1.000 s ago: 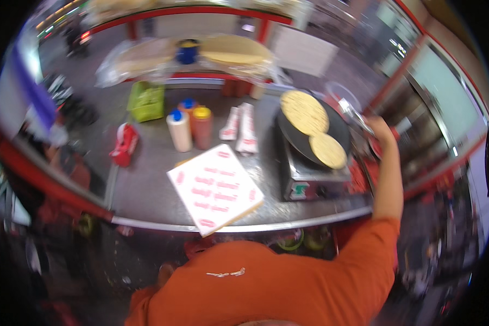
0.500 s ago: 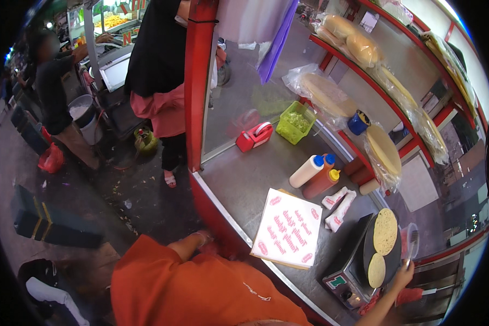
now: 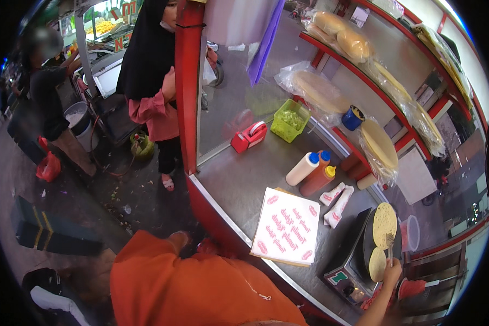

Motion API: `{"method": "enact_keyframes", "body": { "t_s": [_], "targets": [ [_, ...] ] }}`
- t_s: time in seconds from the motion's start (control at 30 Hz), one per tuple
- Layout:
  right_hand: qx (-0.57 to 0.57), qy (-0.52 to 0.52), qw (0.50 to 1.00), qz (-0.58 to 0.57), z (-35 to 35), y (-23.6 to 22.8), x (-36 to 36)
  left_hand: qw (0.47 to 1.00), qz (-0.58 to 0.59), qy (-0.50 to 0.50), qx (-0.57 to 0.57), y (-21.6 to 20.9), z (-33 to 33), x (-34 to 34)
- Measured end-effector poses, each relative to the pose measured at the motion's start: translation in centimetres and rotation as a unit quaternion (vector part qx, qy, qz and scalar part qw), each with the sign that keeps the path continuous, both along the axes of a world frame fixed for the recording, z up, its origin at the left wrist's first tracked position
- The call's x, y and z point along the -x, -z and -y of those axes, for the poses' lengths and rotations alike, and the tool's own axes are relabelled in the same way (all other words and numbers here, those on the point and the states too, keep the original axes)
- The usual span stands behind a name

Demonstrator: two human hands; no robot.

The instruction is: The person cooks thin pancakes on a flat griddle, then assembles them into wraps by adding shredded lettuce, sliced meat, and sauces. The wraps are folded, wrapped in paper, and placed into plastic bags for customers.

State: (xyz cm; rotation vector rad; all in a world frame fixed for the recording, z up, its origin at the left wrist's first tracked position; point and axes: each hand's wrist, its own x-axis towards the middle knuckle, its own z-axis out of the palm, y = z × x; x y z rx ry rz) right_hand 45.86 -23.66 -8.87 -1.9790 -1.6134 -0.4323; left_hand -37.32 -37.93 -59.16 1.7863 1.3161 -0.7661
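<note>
The right hand is closed around the handle of a metal fork at the griddle's near right edge. The left hand, by the orange shirt's left side, is dim and only partly visible; whether its fingers are spread or curled cannot be told. The items under work, two flatbreads, lie on a round black griddle over a metal stove at the counter's right end. The larger flatbread is pale yellow, flat and thin, with fine brown speckling across its upper face; its outline appears oval in this view, and its rim looks whole. The smaller flatbread is a similar pale yellow, plainer on its face, and sits against or just beside the larger one's lower end; overlap cannot be determined. The fork's tines lie over the lower part of the larger flatbread; whether they press or lift cannot be told. Left of the stove are two paper-wrapped rolls and a stack of white sheets with red print. A clear plastic tub stands just beyond the griddle.
</note>
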Motion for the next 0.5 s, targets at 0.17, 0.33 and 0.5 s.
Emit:
{"method": "enact_keyframes", "body": {
  "t_s": [0.17,0.33,0.5],
  "targets": [
    [0.051,-0.034,0.909,-0.412,2.2,-5.6,-7.7,0.992,0.01,-0.058,-0.11,-0.4,-4.1,-2.9],
    [0.13,0.036,0.781,-0.609,-1.1,-4.0,-6.2,0.752,0.299,-0.587,0.027,0.5,-4.0,-7.9],
    [0.104,0.015,0.95,-0.295,-8.1,-4.4,-1.1,0.93,0.154,-0.334,-0.017,-1.6,-1.4,-12.8]
  ]
}}
